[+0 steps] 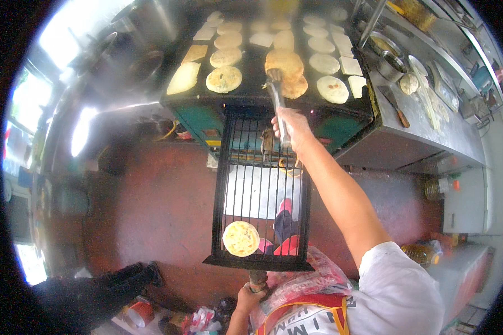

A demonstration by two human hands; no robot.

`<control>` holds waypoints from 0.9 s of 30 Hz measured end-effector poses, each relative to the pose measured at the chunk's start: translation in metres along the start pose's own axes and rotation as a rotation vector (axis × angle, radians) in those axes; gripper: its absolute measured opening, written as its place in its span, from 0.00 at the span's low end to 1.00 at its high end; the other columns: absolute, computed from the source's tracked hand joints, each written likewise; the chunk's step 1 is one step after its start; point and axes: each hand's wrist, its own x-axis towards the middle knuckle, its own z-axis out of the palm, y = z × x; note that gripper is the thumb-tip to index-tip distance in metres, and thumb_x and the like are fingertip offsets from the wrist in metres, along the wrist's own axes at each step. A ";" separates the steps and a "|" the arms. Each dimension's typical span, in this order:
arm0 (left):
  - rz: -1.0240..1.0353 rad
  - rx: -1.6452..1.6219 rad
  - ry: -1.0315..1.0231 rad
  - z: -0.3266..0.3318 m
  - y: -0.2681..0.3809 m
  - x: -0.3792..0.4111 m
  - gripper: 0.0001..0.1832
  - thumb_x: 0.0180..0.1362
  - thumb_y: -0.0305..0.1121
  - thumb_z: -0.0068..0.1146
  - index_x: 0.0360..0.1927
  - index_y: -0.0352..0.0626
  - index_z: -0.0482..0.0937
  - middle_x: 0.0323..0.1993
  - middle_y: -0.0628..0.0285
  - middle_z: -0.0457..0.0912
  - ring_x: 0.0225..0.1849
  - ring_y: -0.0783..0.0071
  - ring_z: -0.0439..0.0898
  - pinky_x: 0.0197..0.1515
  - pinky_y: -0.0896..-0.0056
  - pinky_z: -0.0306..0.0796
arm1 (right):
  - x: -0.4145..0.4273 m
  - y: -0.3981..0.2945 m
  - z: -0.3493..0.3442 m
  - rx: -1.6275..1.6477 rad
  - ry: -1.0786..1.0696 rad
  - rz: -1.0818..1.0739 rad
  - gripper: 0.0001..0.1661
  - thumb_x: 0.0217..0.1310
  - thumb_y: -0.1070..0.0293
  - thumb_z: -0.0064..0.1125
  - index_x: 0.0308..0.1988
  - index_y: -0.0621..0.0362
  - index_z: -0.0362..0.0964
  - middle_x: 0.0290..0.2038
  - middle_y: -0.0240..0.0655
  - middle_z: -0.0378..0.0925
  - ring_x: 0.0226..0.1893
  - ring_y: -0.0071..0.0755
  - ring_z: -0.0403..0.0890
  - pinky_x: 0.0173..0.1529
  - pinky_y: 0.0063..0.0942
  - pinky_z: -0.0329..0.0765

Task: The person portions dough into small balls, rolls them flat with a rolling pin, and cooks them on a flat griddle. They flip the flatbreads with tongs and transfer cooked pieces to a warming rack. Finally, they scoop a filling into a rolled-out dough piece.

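My right hand point(292, 127) grips metal tongs point(278, 97). Their far end rests at a browned round flatbread point(283, 65) on the dark griddle point(268, 99); another browned one lies partly beneath it. My left hand point(251, 296) is closed around the handle point(258, 279) of a black barred rack point(306, 201), which is pulled out from below the griddle. One browned-spotted flatbread point(241, 238) lies on the rack's bars at the near left corner. Rows of paler round flatbreads point(223, 79) and square dough pieces point(351, 67) cover much of the griddle.
To the right stands a steel counter point(427, 125) with a metal pot point(392, 66), a wooden-handled spatula point(396, 109) and a dough ball point(408, 83). An oil bottle point(419, 254) is at lower right. At lower left, a person's dark-clothed leg point(105, 287) extends over the red floor point(163, 209).
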 end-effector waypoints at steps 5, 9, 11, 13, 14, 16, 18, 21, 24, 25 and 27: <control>-0.012 0.064 0.040 0.017 -0.027 -0.013 0.31 0.39 0.47 0.70 0.45 0.38 0.78 0.38 0.50 0.84 0.43 0.58 0.83 0.47 0.63 0.74 | -0.094 0.075 -0.009 -0.144 0.073 0.360 0.09 0.63 0.63 0.57 0.35 0.58 0.74 0.24 0.35 0.77 0.18 0.27 0.75 0.19 0.25 0.72; -0.239 -0.026 -0.008 -0.016 0.031 -0.027 0.30 0.40 0.45 0.70 0.45 0.39 0.78 0.39 0.48 0.83 0.44 0.55 0.83 0.47 0.61 0.74 | -0.032 0.099 -0.076 -0.018 0.242 0.304 0.12 0.63 0.60 0.57 0.33 0.59 0.70 0.24 0.38 0.76 0.19 0.31 0.76 0.19 0.27 0.72; -0.190 -0.060 -0.009 -0.021 0.042 -0.028 0.30 0.40 0.45 0.70 0.45 0.39 0.78 0.39 0.48 0.83 0.44 0.54 0.82 0.47 0.61 0.74 | 0.019 0.086 -0.079 0.101 0.247 0.276 0.13 0.62 0.60 0.58 0.33 0.59 0.71 0.23 0.38 0.76 0.19 0.31 0.76 0.20 0.26 0.73; -0.138 -0.092 0.002 -0.028 0.053 -0.025 0.29 0.40 0.45 0.70 0.45 0.39 0.78 0.39 0.47 0.83 0.44 0.53 0.82 0.46 0.60 0.74 | 0.050 0.071 -0.075 0.088 0.251 0.186 0.15 0.60 0.60 0.60 0.31 0.60 0.72 0.22 0.38 0.76 0.17 0.31 0.75 0.19 0.29 0.72; -0.108 -0.107 0.013 -0.033 0.061 -0.020 0.29 0.40 0.45 0.70 0.45 0.38 0.78 0.39 0.47 0.83 0.44 0.53 0.82 0.46 0.59 0.74 | 0.051 0.068 -0.072 0.064 0.298 0.144 0.14 0.60 0.60 0.59 0.30 0.60 0.72 0.21 0.37 0.75 0.17 0.30 0.74 0.20 0.28 0.71; -0.063 -0.066 0.039 -0.032 0.063 -0.010 0.29 0.41 0.45 0.70 0.44 0.37 0.77 0.38 0.47 0.83 0.44 0.52 0.82 0.45 0.59 0.74 | 0.032 0.073 -0.067 0.017 0.132 0.188 0.14 0.61 0.60 0.58 0.30 0.60 0.72 0.21 0.37 0.75 0.16 0.29 0.73 0.20 0.27 0.70; -0.004 0.059 0.048 -0.023 0.056 0.015 0.30 0.41 0.46 0.71 0.43 0.36 0.77 0.38 0.46 0.83 0.43 0.51 0.82 0.45 0.58 0.74 | -0.014 0.072 -0.054 -0.009 0.121 0.263 0.14 0.61 0.60 0.56 0.29 0.59 0.71 0.21 0.35 0.74 0.16 0.28 0.72 0.21 0.25 0.69; 0.000 -0.154 0.082 -0.062 0.138 0.061 0.29 0.42 0.47 0.70 0.41 0.33 0.77 0.36 0.43 0.82 0.42 0.49 0.82 0.43 0.57 0.74 | -0.069 0.060 -0.080 -0.141 0.040 0.420 0.13 0.63 0.60 0.54 0.34 0.59 0.73 0.23 0.32 0.74 0.17 0.23 0.72 0.20 0.22 0.69; 0.041 -0.410 0.116 -0.062 0.165 0.150 0.29 0.42 0.49 0.68 0.40 0.33 0.78 0.34 0.43 0.83 0.40 0.48 0.83 0.42 0.57 0.75 | -0.107 0.015 -0.096 -0.264 -0.069 0.468 0.16 0.64 0.61 0.54 0.43 0.63 0.72 0.29 0.32 0.73 0.23 0.18 0.72 0.25 0.19 0.69; 0.068 -0.457 0.131 -0.064 0.178 0.178 0.29 0.42 0.49 0.67 0.39 0.33 0.78 0.33 0.43 0.83 0.39 0.48 0.83 0.41 0.57 0.75 | -0.113 0.004 -0.102 -0.283 -0.092 0.456 0.16 0.64 0.62 0.54 0.44 0.64 0.71 0.29 0.31 0.73 0.24 0.18 0.72 0.25 0.18 0.69; 0.133 -0.438 0.169 -0.079 0.215 0.231 0.29 0.42 0.50 0.66 0.39 0.33 0.78 0.32 0.42 0.83 0.38 0.48 0.83 0.40 0.57 0.75 | -0.116 -0.013 -0.118 -0.318 -0.137 0.429 0.17 0.65 0.64 0.53 0.47 0.64 0.71 0.30 0.30 0.73 0.25 0.18 0.72 0.27 0.17 0.69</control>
